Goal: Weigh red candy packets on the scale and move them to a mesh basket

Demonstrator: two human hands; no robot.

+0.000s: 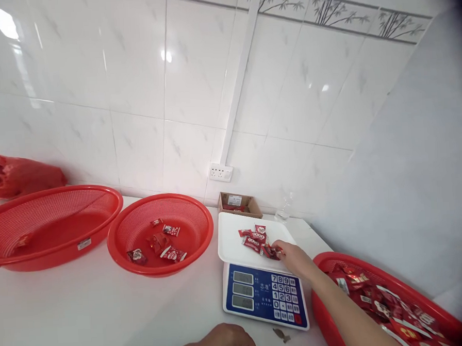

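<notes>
Your right hand (291, 257) pinched a red packet (272, 252) on the white pan (229, 245) — likely for fingertip control — while your left hand (227, 341) curled, its closure unclear.

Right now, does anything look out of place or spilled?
A small brown scrap lies loose on the white table, just in front of the digital scale; it looks stray, unlike the red packets on its tray. I can't identify it.
</notes>
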